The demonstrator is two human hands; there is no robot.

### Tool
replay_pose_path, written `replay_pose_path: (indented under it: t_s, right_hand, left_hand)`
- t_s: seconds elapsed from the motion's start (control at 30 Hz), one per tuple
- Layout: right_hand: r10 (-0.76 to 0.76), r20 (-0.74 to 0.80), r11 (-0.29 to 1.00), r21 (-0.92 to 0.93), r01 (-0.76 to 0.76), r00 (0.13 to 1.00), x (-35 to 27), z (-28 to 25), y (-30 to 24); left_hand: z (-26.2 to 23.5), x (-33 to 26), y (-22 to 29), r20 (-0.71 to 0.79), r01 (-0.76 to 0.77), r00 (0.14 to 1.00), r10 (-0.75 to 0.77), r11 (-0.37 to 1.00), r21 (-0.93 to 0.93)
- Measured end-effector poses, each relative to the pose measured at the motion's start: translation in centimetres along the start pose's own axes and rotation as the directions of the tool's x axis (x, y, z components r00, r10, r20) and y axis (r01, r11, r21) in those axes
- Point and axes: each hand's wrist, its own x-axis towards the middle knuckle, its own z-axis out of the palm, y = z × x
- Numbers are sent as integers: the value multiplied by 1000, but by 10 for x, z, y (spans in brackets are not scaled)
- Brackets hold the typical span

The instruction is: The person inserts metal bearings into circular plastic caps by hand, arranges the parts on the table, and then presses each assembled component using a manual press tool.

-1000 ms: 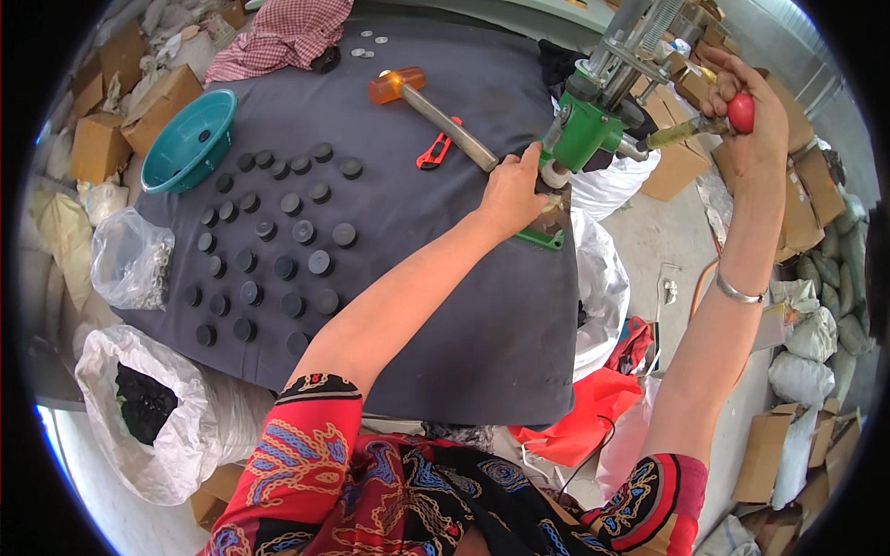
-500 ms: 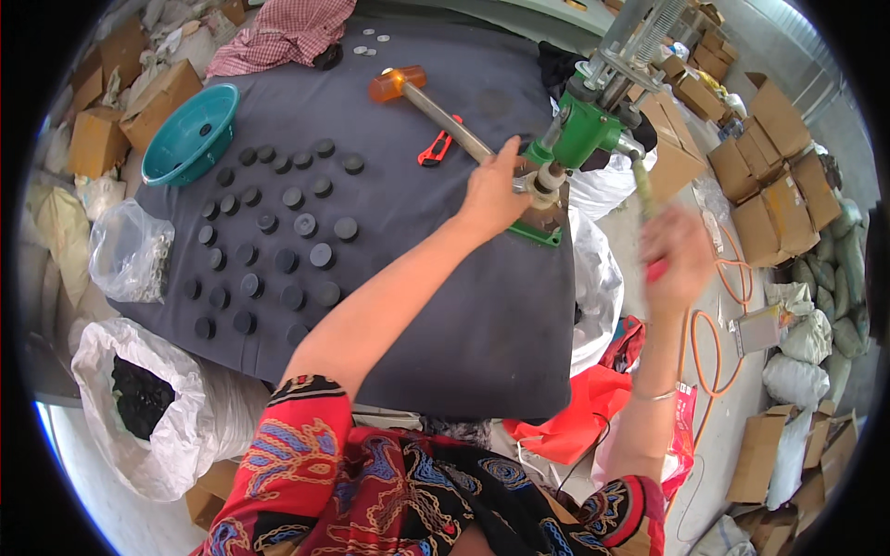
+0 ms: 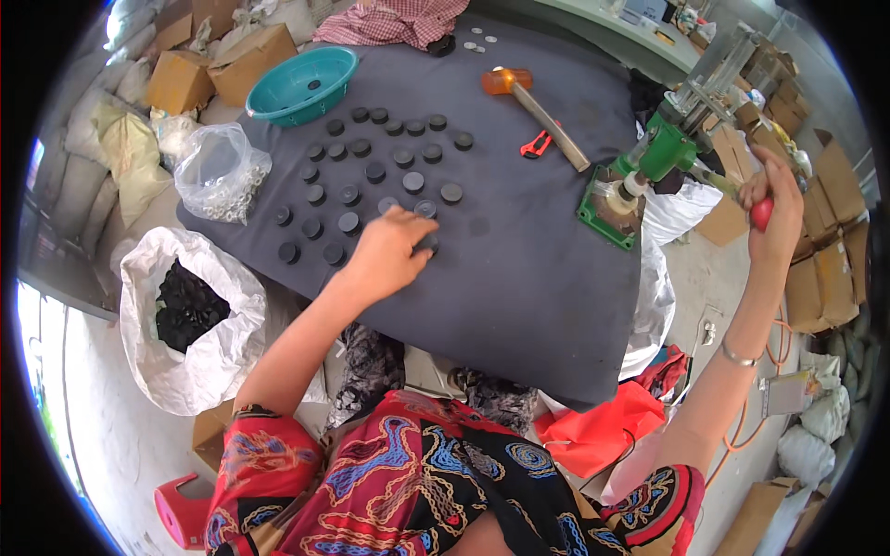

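Observation:
Several small round black caps [image 3: 375, 172] lie in rows on a dark grey cloth [image 3: 519, 278] covering the table. My left hand [image 3: 387, 252] rests on the cloth at the near end of the rows, fingers closed over one black cap [image 3: 428, 243]. My right hand [image 3: 771, 215] grips the red-knobbed lever [image 3: 760, 213] of a green hand press [image 3: 649, 169] that stands at the table's right edge.
A teal bowl [image 3: 298, 85], a mallet with an orange head [image 3: 530, 102] and an orange cutter [image 3: 536, 144] lie farther back. At left are a clear bag of metal rings [image 3: 221, 174] and a white sack of black parts [image 3: 190, 315]. Cardboard boxes ring the table.
My left hand left the press and came back left to the rows of caps, closing on one. My right hand swung the lever down, then back up.

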Motion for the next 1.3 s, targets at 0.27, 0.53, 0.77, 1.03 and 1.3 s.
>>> replay_pose_path:
  t_s: [0.27,0.53,0.77,1.03,1.3]
  right_hand:
    - [64,-15,996,62,-63,998,49,-6,-6]
    - [113,-74,990,88,-106,991,58,-10,-13]
    - [128,-81,987,105,-119,988,57,-3,-14]
    - [90,-66,991,104,-83,994,55,-5,-14]
    - [35,-94,999,35,-32,995,30,2,-12]
  left_hand:
    - [24,-5,2,191,38,978,-79,977,208]
    - [71,89,59,-39,-25,999,13,944,-328]
    - [136,203,100,30,-26,999,40,931,-363]
    - [177,237,105,1,-62,998,64,960,-274]
    - [207,239,102,-104,7,992,-68,864,-503]
